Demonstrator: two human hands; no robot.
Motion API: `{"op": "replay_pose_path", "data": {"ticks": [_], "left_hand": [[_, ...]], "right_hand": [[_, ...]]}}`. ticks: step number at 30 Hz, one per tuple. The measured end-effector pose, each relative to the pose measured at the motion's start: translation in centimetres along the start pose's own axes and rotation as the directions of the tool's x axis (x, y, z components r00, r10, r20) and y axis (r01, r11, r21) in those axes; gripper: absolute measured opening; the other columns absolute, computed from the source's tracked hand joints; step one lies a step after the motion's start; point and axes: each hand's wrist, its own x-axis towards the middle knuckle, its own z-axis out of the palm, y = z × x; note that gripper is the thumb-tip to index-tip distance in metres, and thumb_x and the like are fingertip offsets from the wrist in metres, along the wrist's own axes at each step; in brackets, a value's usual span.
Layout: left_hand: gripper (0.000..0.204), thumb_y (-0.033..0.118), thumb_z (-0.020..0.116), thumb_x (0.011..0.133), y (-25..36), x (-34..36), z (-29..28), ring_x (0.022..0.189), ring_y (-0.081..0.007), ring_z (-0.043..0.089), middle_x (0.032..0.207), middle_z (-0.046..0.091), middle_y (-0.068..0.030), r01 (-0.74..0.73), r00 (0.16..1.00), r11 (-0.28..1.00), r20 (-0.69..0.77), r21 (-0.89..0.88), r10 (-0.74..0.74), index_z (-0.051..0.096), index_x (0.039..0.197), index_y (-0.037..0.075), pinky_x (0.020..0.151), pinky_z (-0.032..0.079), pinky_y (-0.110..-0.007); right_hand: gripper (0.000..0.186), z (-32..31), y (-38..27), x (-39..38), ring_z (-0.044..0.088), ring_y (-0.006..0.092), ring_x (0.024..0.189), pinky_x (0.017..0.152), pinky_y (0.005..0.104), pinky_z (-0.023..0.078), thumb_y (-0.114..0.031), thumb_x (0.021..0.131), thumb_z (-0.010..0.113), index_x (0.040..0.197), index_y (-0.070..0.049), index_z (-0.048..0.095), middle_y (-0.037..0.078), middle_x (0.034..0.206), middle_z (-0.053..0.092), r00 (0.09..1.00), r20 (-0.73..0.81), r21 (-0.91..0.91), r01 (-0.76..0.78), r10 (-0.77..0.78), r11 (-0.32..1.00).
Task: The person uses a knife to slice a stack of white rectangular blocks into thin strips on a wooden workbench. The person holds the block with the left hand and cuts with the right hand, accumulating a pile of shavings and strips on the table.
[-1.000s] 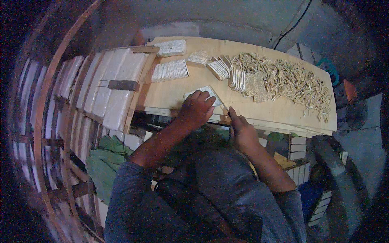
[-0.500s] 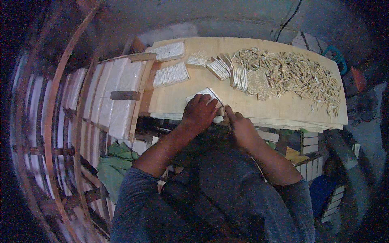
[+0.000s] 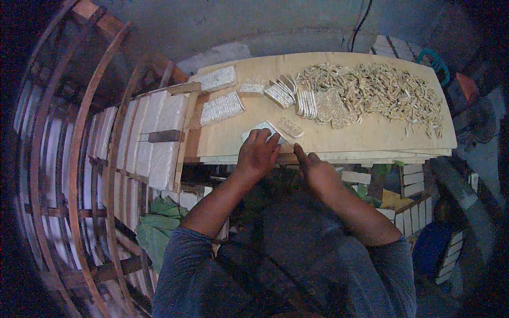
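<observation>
My left hand (image 3: pixel 257 156) presses down with curled fingers on a white block (image 3: pixel 255 131), which looks like tempeh, at the near edge of the wooden board (image 3: pixel 228 146). My right hand (image 3: pixel 321 177) grips the dark handle of a knife (image 3: pixel 287 142). Its thin blade lies slantwise along the block's right side, close to my left fingertips. Just past the blade, one oval tempeh slice (image 3: pixel 290 127) rests flat on the board. My fingers cover part of the block.
Stacked tempeh slices (image 3: pixel 222 108) and leaning slices (image 3: pixel 280 93) stand farther back. A wide heap of small cut strips (image 3: pixel 382 95) spreads to the right. At left, a wooden rack (image 3: pixel 177 140) holds white blocks, with green leaves (image 3: pixel 156 228) below. White pieces (image 3: pixel 413 180) sit lower right.
A slice now lies flat beyond the knife, where none lay before. The knife and both hands remain at the block. The whole view has shifted slightly.
</observation>
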Motion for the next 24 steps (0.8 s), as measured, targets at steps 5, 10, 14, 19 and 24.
{"op": "replay_pose_path", "data": {"ticks": [5,10,14,19,24], "left_hand": [[0.033,0.023,0.069,0.094,-0.8,-0.5,1.5,0.113,-0.0373,0.059,0.117,0.064,-0.0143,-0.07,0.996,0.998,-0.061,0.0,0.07,0.068,0.123,0.007,0.097,0.053,-0.048],[0.03,0.023,0.066,0.097,-0.9,-0.6,2.2,0.115,-0.0387,0.059,0.119,0.066,-0.0138,-0.07,0.997,0.998,-0.02,0.007,0.07,0.068,0.122,0.006,0.101,0.052,-0.05],[0.029,0.024,0.068,0.096,0.1,-0.1,0.6,0.113,-0.0386,0.06,0.117,0.065,-0.014,-0.014,1.0,1.0,-0.022,-0.015,0.013,0.068,0.12,0.007,0.099,0.054,-0.05],[0.028,0.023,0.07,0.094,-0.2,-0.5,0.3,0.108,-0.0381,0.061,0.112,0.064,-0.0149,-0.015,0.996,0.999,-0.088,-0.041,0.012,0.068,0.118,0.008,0.092,0.057,-0.048],[0.028,0.02,0.071,0.093,-0.3,-0.7,0.1,0.109,-0.038,0.061,0.112,0.063,-0.0153,-0.045,0.992,0.997,-0.117,-0.057,0.038,0.068,0.118,0.007,0.089,0.058,-0.048]], "right_hand": [[0.088,0.1,-0.1,0.1,0.071,0.0479,0.092,0.079,0.0573,0.059,-0.003,0.093,0.059,0.169,-0.016,0.018,0.029,0.119,0.064,0.999,0.044,-0.032,0.016,-0.015,0.999],[0.089,0.0,-0.2,0.1,0.071,0.0483,0.093,0.08,0.0571,0.059,-0.001,0.093,0.058,0.17,-0.015,0.014,0.03,0.121,0.063,0.998,0.053,-0.079,0.043,-0.039,0.996],[0.085,2.2,0.9,2.1,0.071,0.0479,0.092,0.08,0.0561,0.059,-0.004,0.094,0.059,0.169,-0.014,0.019,0.03,0.118,0.065,1.0,0.015,-0.023,0.027,-0.027,0.999],[0.073,1.2,0.4,2.7,0.071,0.0474,0.089,0.078,0.0553,0.058,-0.01,0.096,0.058,0.164,-0.011,0.033,0.03,0.112,0.067,0.998,-0.034,0.0,0.045,-0.045,0.999],[0.073,-0.4,-0.5,0.8,0.071,0.0475,0.087,0.075,0.0562,0.058,-0.011,0.096,0.059,0.164,-0.013,0.034,0.029,0.11,0.067,0.998,-0.061,0.072,-0.002,0.006,0.997]]}}
